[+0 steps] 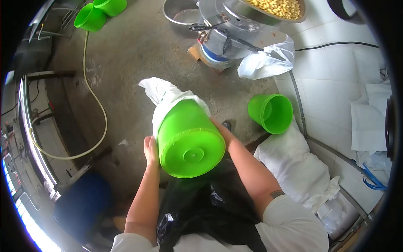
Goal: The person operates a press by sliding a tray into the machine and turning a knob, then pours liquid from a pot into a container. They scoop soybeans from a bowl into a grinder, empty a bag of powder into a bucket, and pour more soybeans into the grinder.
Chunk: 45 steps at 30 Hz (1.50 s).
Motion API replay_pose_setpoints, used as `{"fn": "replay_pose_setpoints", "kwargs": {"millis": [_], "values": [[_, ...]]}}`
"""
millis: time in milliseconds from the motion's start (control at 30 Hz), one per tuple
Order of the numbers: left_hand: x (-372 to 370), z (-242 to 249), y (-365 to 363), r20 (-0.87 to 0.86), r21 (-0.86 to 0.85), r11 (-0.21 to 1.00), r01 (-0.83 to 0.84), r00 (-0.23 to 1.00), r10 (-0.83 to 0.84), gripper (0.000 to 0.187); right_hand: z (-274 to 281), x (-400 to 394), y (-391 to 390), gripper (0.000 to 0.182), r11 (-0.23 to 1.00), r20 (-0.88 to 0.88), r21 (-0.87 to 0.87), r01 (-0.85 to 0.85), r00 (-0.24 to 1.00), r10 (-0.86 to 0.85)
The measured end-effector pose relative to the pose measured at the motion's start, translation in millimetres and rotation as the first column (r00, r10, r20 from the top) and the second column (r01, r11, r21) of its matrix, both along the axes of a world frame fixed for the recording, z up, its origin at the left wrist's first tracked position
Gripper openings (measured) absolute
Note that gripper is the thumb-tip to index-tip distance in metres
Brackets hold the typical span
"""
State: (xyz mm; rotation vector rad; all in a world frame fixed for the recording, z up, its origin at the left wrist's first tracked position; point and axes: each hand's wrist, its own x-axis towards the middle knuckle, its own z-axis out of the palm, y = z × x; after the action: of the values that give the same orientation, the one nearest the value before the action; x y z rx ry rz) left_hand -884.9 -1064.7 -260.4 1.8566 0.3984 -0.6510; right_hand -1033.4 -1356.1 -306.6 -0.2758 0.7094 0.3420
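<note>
A green bucket (191, 143) is tipped with its round base toward me, in the middle of the view. Its far end is inside or against a white cloth-like bag (166, 97), so the bucket's mouth is hidden. My left hand (151, 150) presses on the bucket's left side, its fingers wrapped partly behind it. On the right side my right hand (222, 133) grips the bucket, with most of its fingers hidden behind the wall and the bag.
Another green bucket (277, 113) lies tilted on a white sack (294, 161) at right. A metal machine (235, 35) holds a bowl (303, 10) of yellowish pieces. A hose (104, 113) runs along the floor at left; a blue container (84, 206) stands lower left.
</note>
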Motion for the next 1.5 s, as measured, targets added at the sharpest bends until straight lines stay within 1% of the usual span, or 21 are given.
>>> {"fn": "replay_pose_setpoints", "kwargs": {"millis": [67, 167, 200, 300, 367, 433, 500, 533, 633, 733, 833, 967, 1033, 1133, 1200, 1267, 1333, 1400, 1433, 1467, 1500], "values": [[15.8, 17.5, -9.8, 0.081, 0.106, 0.990, 0.092, 0.992, -0.101, 0.031, 1.9, 0.9, 0.4, 0.076, 0.998, 0.024, 0.057, -0.015, 1.000, 0.013], [48.5, 73.5, -27.0, -0.056, -0.031, 0.999, 0.025, 0.998, -0.027, 0.038, 54.1, 26.8, -7.3, 0.075, 0.989, 0.012, -0.138, -0.050, 0.999, 0.052], [57.7, 73.7, -24.2, -0.063, -0.119, 0.993, 0.020, 0.998, -0.028, 0.038, 34.2, 34.6, -4.4, 0.075, 0.989, 0.011, -0.135, -0.059, 0.998, 0.061], [71.1, 16.3, -21.7, 0.009, 0.138, 0.990, -0.039, 0.999, 0.038, 0.041, -36.4, 54.3, 19.5, 0.076, 0.996, -0.100, -0.072, -0.061, 0.994, 0.054], [85.9, -49.4, 5.6, -0.007, 0.249, 0.968, -0.020, 1.000, 0.023, 0.058, -83.1, 66.7, 31.5, 0.068, 0.999, -0.072, -0.034, 0.002, 0.997, -0.005], [88.3, -60.8, 16.8, -0.020, 0.325, 0.945, 0.029, 1.000, -0.024, 0.068, -91.8, 65.9, 42.5, 0.061, 0.998, -0.077, 0.016, 0.067, 0.995, -0.066], [74.4, -31.9, -4.9, -0.065, 0.474, 0.879, -0.048, 0.994, 0.089, 0.090, -60.0, 61.0, 33.7, 0.059, 0.998, -0.137, -0.048, -0.044, 0.990, 0.037], [64.3, -23.3, -10.0, -0.066, 0.477, 0.877, -0.053, 0.993, 0.096, 0.090, -61.6, 53.0, 31.3, 0.059, 0.998, -0.138, -0.044, -0.050, 0.990, 0.044], [28.2, 36.8, -23.7, -0.381, 0.089, 0.981, -0.170, 0.905, 0.191, 0.102, -54.5, 32.8, 24.4, 0.057, 0.999, 0.019, -0.052, 0.004, 1.000, -0.003], [-32.6, 68.8, -20.9, -0.534, -0.205, 0.936, -0.286, 0.834, 0.138, 0.095, -12.9, -13.4, 9.9, 0.057, 0.988, 0.016, -0.094, 0.121, 0.993, -0.120], [-72.7, 70.7, -10.6, -0.515, -0.329, 0.931, -0.156, 0.856, -0.039, 0.094, 15.7, -64.9, -13.0, 0.077, 0.993, 0.040, -0.122, 0.006, 0.999, -0.001], [-84.3, 69.3, 4.9, -0.479, -0.410, 0.911, 0.032, 0.842, -0.246, 0.115, 37.7, -104.7, -27.8, 0.116, 0.985, 0.064, -0.146, -0.090, 0.993, 0.100], [-82.8, 77.5, 3.2, -0.364, -0.475, 0.820, 0.320, 0.777, -0.514, 0.130, 54.0, -121.2, -30.9, 0.114, 0.967, 0.090, -0.231, -0.103, 0.988, 0.127], [-83.1, 90.0, -2.2, -0.272, -0.543, 0.745, 0.386, 0.759, -0.592, 0.125, 76.4, -136.0, -42.5, 0.112, 0.925, 0.068, -0.373, -0.077, 0.992, 0.110], [-72.4, 74.4, -14.9, -0.527, -0.542, 0.840, -0.014, 0.785, -0.326, 0.116, 81.7, -146.0, -48.2, 0.114, 0.898, 0.016, -0.438, -0.030, 0.999, 0.042], [-65.3, 53.5, -32.0, -0.504, -0.536, 0.844, 0.027, 0.792, -0.345, 0.115, 83.7, -156.2, -56.0, 0.117, 0.929, -0.101, -0.370, 0.002, 0.994, -0.042], [-61.4, 31.3, -66.0, -0.369, -0.502, 0.838, 0.214, 0.823, -0.431, 0.112, 79.3, -162.0, -60.6, 0.112, 0.907, -0.028, -0.418, 0.053, 0.997, -0.071], [-64.2, -2.2, -89.9, -0.398, -0.557, 0.828, 0.071, 0.852, -0.341, 0.091, 81.7, -169.8, -67.5, 0.107, 0.981, -0.195, -0.191, -0.007, 0.980, -0.031], [-65.8, -18.6, -101.0, -0.409, -0.582, 0.811, 0.061, 0.840, -0.357, 0.088, 64.6, -180.2, -64.4, 0.086, 0.993, -0.181, -0.086, 0.084, 0.979, -0.098], [-66.3, -30.7, -114.8, -0.420, -0.606, 0.794, 0.049, 0.828, -0.372, 0.084, 65.8, -173.8, -64.3, 0.086, 0.991, -0.189, -0.090, 0.096, 0.976, -0.112], [-65.4, -35.8, -134.3, -0.427, -0.608, 0.792, 0.054, 0.819, -0.384, 0.084, 68.0, -157.6, -63.9, 0.075, 0.960, -0.262, -0.253, 0.120, 0.947, -0.188]]}}
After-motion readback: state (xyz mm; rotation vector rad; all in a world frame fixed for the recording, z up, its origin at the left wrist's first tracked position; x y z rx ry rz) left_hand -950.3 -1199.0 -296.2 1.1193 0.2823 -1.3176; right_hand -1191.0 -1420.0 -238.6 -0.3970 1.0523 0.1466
